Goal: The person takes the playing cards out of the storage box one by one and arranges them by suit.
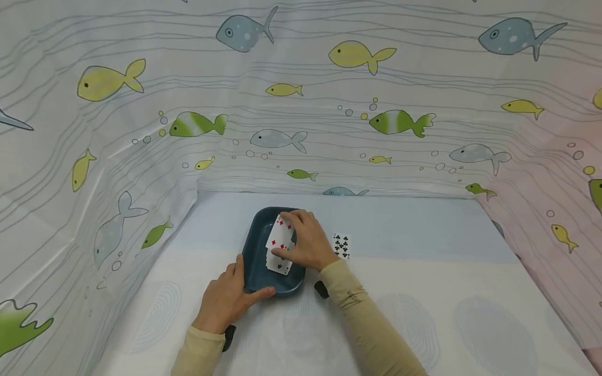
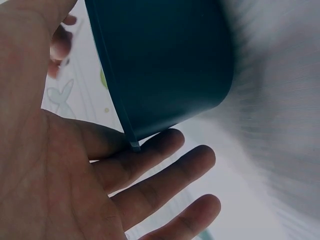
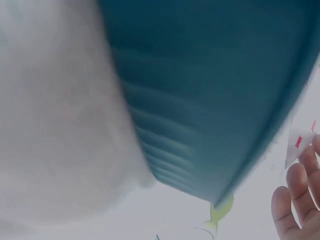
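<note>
A dark blue tray (image 1: 254, 261) with raised walls lies on the table. Several playing cards (image 1: 278, 265) are piled inside it, a spade card on top. Over that pile my right hand (image 1: 308, 241) holds a diamond playing card (image 1: 278, 232), thumb at its lower part and fingers at its upper edge. The right wrist view catches the fingertips (image 3: 295, 182) close against the card (image 3: 300, 135). My left hand (image 1: 227, 297) steadies the tray's near left corner, thumb along the near rim. In the left wrist view its fingers (image 2: 160, 195) are extended and spread at the tray's rim (image 2: 134, 142).
A club playing card (image 1: 342, 246) lies face up on the table, just right of the tray and beside my right wrist. The table cover (image 1: 447, 292) is pale blue and white. Fish-printed cloth (image 1: 329, 104) hangs at the back and along both sides.
</note>
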The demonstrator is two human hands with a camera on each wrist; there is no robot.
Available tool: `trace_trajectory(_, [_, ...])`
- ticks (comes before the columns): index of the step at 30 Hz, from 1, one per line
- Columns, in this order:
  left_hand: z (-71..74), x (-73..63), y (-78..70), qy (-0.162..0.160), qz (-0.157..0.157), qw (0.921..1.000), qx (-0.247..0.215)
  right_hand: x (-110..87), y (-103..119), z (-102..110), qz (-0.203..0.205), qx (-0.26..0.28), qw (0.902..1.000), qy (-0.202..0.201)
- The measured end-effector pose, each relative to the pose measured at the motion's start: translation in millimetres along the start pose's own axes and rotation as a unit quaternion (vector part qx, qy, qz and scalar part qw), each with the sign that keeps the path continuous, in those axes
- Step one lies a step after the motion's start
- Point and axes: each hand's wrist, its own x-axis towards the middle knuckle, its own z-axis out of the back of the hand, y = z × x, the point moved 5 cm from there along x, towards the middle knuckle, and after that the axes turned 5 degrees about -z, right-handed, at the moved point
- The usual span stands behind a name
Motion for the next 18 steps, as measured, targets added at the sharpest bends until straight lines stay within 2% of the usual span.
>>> trace_trajectory(8, [0.0, 0.0, -0.1, -0.007, -0.005, 1.0000, 0.002, -1.1, -6.2, 23.2, -0.014, 0.035, 0.9992, -0.014])
trace_trajectory(18, [-0.2, -1.2, -1.3, -0.007, 0.002, 1.0000, -0.003, -12.7, -26.6, 38.0, -0.057, 0.051, 0.9970, -0.010])
